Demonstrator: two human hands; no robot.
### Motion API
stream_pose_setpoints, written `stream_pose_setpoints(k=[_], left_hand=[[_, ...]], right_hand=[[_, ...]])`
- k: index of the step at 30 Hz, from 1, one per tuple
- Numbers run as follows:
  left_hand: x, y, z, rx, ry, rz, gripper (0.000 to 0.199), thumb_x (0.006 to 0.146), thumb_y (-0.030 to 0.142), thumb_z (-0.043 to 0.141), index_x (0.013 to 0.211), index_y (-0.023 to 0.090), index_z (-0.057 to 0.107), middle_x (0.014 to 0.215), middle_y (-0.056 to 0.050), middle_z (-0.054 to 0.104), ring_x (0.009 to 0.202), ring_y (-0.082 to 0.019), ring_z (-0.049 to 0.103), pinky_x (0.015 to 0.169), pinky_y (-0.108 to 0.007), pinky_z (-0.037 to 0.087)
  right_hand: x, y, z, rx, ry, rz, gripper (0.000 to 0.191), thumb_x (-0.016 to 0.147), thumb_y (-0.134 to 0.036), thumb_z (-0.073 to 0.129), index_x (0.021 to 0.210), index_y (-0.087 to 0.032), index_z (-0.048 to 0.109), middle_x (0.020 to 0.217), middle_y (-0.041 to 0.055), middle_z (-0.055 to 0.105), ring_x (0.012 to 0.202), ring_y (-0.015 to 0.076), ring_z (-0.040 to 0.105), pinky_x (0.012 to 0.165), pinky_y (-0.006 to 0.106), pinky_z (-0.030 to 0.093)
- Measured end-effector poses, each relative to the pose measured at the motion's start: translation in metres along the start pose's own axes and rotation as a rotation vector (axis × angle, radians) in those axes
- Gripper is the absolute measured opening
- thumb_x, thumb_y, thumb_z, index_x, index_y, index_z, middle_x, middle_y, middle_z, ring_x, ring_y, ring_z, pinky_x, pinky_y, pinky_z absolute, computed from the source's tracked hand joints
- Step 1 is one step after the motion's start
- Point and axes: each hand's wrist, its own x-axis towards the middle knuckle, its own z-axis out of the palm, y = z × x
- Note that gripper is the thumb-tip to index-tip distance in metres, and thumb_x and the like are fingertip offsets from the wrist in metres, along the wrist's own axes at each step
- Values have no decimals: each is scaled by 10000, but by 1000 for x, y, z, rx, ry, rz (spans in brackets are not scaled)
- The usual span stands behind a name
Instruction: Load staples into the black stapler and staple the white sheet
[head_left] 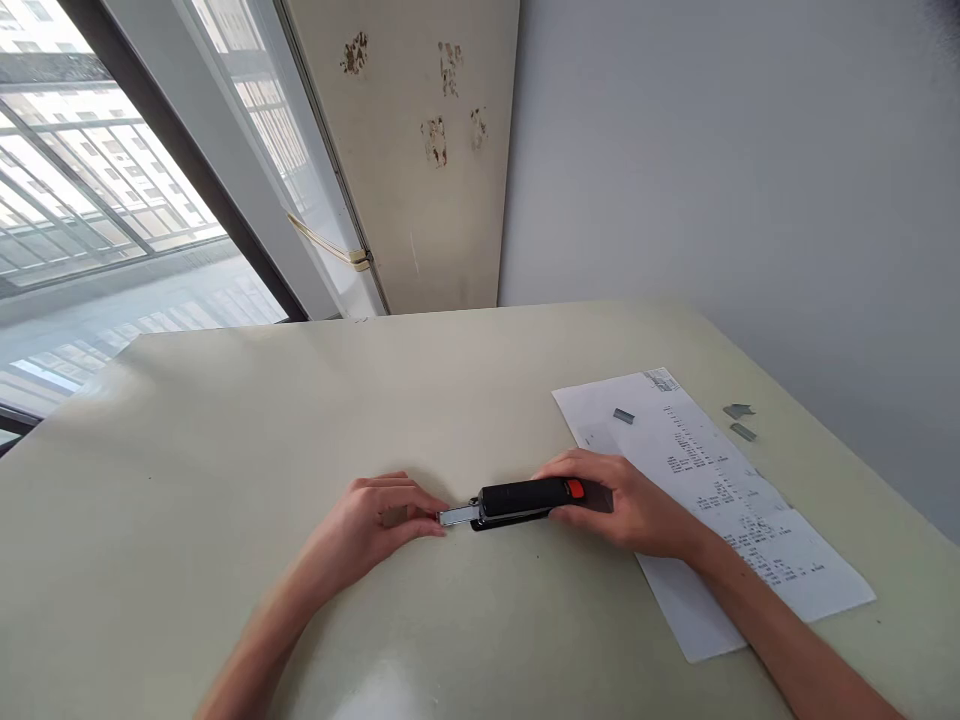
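Note:
A black stapler with a red patch on top lies along the table between my hands. My right hand grips its right end, thumb on the near side and fingers on the far side. From the stapler's left end a metal staple tray sticks out. My left hand pinches the tip of that tray between thumb and fingers. Whether any staples lie in the tray I cannot make out.
Printed paper sheets lie under my right forearm, with a staple strip on them. More staple strips rest near the right edge of the pale table. A wall stands behind, a window at left.

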Motion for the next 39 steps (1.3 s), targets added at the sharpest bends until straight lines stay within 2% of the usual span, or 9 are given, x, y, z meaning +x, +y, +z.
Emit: stream_pose_setpoints(k=[4, 8, 13, 22, 26, 30, 33, 36, 39], left_hand=[[3, -3, 15, -86, 2, 50, 181, 887, 425, 808, 901, 245, 820, 775, 6, 708, 680, -129, 629, 572, -227, 459], [6, -5, 23, -85, 19, 171, 215, 878, 437, 816, 876, 222, 808, 722, -2, 707, 695, -137, 601, 589, -238, 434], [12, -4, 30, -13, 41, 282, 418, 805, 599, 814, 855, 189, 752, 701, 2, 642, 678, -141, 537, 628, -261, 425], [10, -5, 36, 87, 32, 255, 448, 813, 655, 781, 860, 216, 707, 706, 23, 615, 681, -144, 562, 705, -281, 457], [10, -3, 30, 102, 44, 244, 390, 884, 593, 751, 859, 208, 692, 731, 16, 611, 694, -144, 557, 691, -269, 458], [8, 0, 19, 140, 111, 112, 308, 953, 527, 701, 1048, 235, 681, 878, -4, 666, 811, -171, 620, 751, -282, 502], [6, 0, 17, 155, 192, 36, 416, 930, 502, 733, 1257, 270, 621, 1140, -41, 698, 996, -208, 659, 874, -328, 541], [3, 1, 22, 174, 238, 52, 515, 940, 479, 721, 1387, 290, 550, 1310, -70, 670, 1130, -239, 658, 977, -378, 548], [2, 3, 27, 183, 237, 113, 512, 984, 454, 668, 1445, 302, 505, 1370, -79, 660, 1228, -258, 640, 1029, -409, 541]], right_hand=[[-1, -1, 1, 54, -25, 21, 248, 963, -346, 724, 1209, -316, 717, 1104, 13, 726, 928, 200, 637, 762, 307, 489], [-2, -3, 1, 91, -65, 31, 242, 963, -366, 732, 1199, -310, 723, 1081, 11, 729, 936, 200, 635, 778, 308, 477], [-1, -7, 7, 162, -140, 18, 241, 959, -376, 737, 1182, -284, 736, 1087, 23, 741, 945, 203, 648, 792, 311, 485], [-1, -7, 23, 141, -103, -31, 286, 956, -454, 726, 1170, -265, 727, 1038, 36, 744, 900, 206, 653, 756, 314, 504], [0, -10, 29, 129, -45, 5, 262, 963, -444, 715, 1162, -275, 732, 1023, 30, 745, 903, 214, 653, 737, 310, 506], [5, -12, 34, 107, 85, 40, 269, 976, -449, 692, 1198, -303, 726, 1065, 22, 751, 956, 227, 668, 746, 310, 526], [7, -12, 34, 85, 127, 46, 314, 994, -478, 658, 1258, -317, 712, 1118, 26, 748, 1012, 236, 672, 777, 317, 546], [7, -10, 32, 107, 117, 57, 385, 1042, -532, 551, 1318, -303, 693, 1192, 46, 743, 1071, 246, 680, 854, 342, 569], [6, -10, 29, 136, 137, 93, 471, 1097, -555, 392, 1339, -279, 687, 1264, 66, 733, 1148, 259, 675, 983, 391, 552]])
